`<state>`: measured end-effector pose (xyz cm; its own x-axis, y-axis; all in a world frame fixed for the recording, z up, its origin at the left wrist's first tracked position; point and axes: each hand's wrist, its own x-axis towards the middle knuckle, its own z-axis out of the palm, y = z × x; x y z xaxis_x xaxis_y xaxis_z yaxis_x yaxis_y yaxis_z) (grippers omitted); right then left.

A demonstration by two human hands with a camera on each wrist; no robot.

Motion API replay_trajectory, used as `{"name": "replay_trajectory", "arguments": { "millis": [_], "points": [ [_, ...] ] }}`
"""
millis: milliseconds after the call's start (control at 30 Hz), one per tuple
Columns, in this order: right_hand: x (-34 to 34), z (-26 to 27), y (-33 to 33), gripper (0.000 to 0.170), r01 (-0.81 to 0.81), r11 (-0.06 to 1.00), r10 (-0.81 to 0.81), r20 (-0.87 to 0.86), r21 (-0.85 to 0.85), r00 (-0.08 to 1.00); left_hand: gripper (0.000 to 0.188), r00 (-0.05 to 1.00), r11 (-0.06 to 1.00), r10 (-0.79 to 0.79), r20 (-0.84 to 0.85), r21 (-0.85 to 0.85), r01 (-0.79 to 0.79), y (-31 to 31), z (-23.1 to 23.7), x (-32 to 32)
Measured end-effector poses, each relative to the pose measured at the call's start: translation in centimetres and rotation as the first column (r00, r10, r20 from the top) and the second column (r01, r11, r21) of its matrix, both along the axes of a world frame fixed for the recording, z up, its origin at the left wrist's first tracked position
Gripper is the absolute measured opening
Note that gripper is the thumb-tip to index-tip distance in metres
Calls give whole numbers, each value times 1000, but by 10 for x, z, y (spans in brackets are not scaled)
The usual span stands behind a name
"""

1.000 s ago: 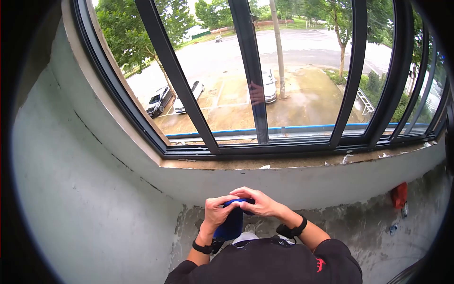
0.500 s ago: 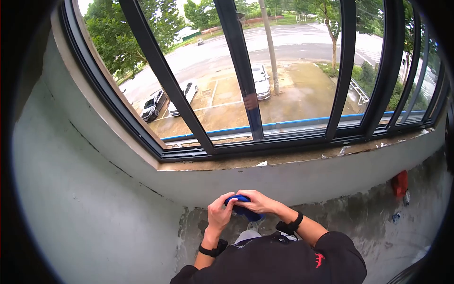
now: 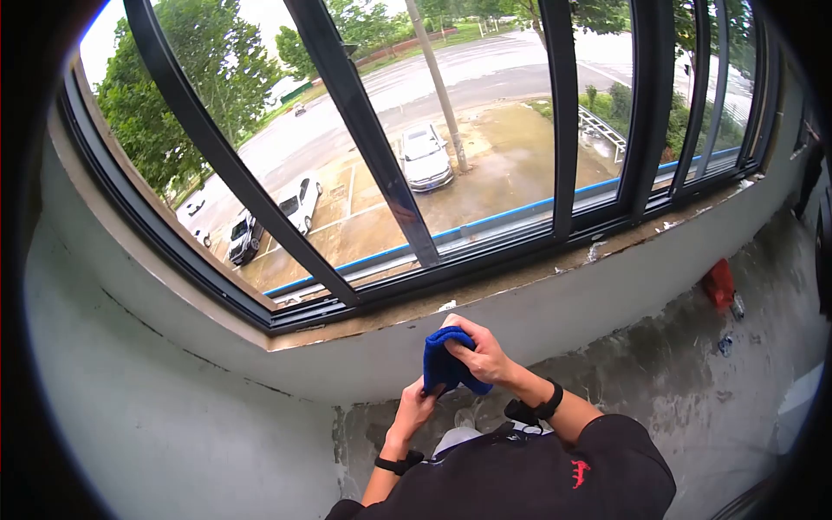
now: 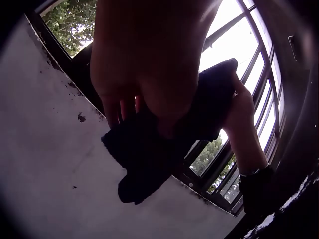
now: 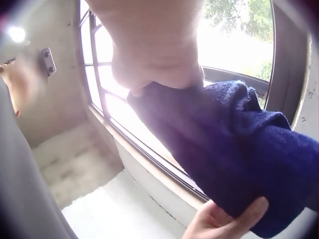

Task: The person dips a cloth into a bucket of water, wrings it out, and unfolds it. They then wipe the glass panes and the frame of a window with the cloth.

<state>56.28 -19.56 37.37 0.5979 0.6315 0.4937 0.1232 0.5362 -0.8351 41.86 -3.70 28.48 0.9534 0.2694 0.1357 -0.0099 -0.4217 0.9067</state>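
Note:
A blue cloth [image 3: 442, 371], folded over itself, is stretched between both hands in front of the body. In the head view the right hand [image 3: 485, 354] grips its upper end, thumb lying over the fold. Lower and to the left, the left hand [image 3: 412, 411] pinches the other end. The right wrist view shows the cloth [image 5: 214, 132] with a fuzzy, towel-like weave, and the left thumb [image 5: 253, 211] pressed on its lower edge. Dark against the light, the cloth [image 4: 144, 159] hangs on both sides of the left hand in the left wrist view.
A dark-framed window [image 3: 416, 277] rises ahead over a rough sill [image 3: 520, 282] with white flecks. Grey plastered wall [image 3: 173, 381] curves round on the left. On the concrete floor at right lie a red bag [image 3: 718, 284] and a small clear bottle [image 3: 737, 305].
The hands were close together at the cloth's top; now the right hand has risen forward and the left has dropped, spreading the cloth between them. The head view has turned right and tilted.

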Motion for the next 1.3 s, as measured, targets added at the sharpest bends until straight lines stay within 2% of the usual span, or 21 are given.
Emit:
{"name": "replay_trajectory", "arguments": {
  "millis": [100,233,300,333,367,533,600,700,733,800,867,900,933,967,1033,1067,1100,1133,1167,1233,1300],
  "points": [
    [16,-1,-14,15,197,978,-189,104,-75,977,18,997,996,65,-38,61,-63,14,-2,5],
    [73,-55,-35,17,591,794,-463,489,-142,739,18,975,977,152,-161,171,-124,37,-3,7],
    [90,-105,-50,20,600,747,-449,448,-286,773,19,982,981,129,-136,163,-106,39,-8,5],
    [90,-125,-60,26,558,697,-418,377,-449,826,20,977,964,175,-124,225,-144,38,-10,5],
    [87,-144,-67,31,603,682,-420,453,-414,786,20,970,941,220,-103,285,-183,38,-12,7],
    [67,-158,-96,35,431,613,-237,366,-663,900,15,940,926,314,132,177,-335,39,-19,7],
    [64,-145,-101,40,324,507,-183,268,-799,946,15,924,919,370,100,109,-380,37,-12,11],
    [64,-131,-102,39,-43,668,-169,-208,-743,963,18,891,892,452,48,-27,-451,37,-20,16],
    [63,-128,-100,39,-42,668,-165,-203,-743,965,18,864,870,492,107,-88,-484,38,-28,19],
    [55,-118,-92,56,-38,859,-179,-369,-511,912,18,830,846,532,169,-151,-512,35,-20,24],
    [48,-94,-90,63,-13,871,-202,-382,-491,902,20,871,816,490,-40,-331,-474,29,11,19],
    [47,-80,-90,71,15,881,-227,-396,-473,890,20,873,819,487,-27,-333,-467,27,26,20],
    [49,-69,-93,54,33,855,-258,-369,-517,893,20,886,829,463,-29,-339,-444,26,40,20],
    [50,-61,-93,54,37,853,-259,-361,-520,896,22,897,837,441,-38,-343,-426,24,51,18],
    [50,-47,-89,36,101,949,-200,-322,-300,925,24,910,830,410,-65,-386,-402,22,70,22],
    [49,-40,-87,21,124,951,-211,-300,-283,930,31,900,818,431,-71,-391,-422,19,79,25],
    [49,-36,-86,21,121,951,-208,-298,-286,932,39,890,806,450,-77,-395,-442,18,86,27],
    [48,-32,-85,22,147,949,-229,-287,-279,930,56,920,771,329,-212,-502,-392,22,94,25],
    [48,-29,-83,24,175,947,-251,-277,-271,928,56,921,772,328,-211,-502,-390,17,105,25],
    [52,-37,-77,27,260,913,-330,-194,-315,924,66,972,629,178,-155,-741,-233,2,124,29],
    [53,-49,-69,30,338,870,-400,-114,-360,909,69,983,616,162,-90,-769,-172,1,108,36]
  ]
}}
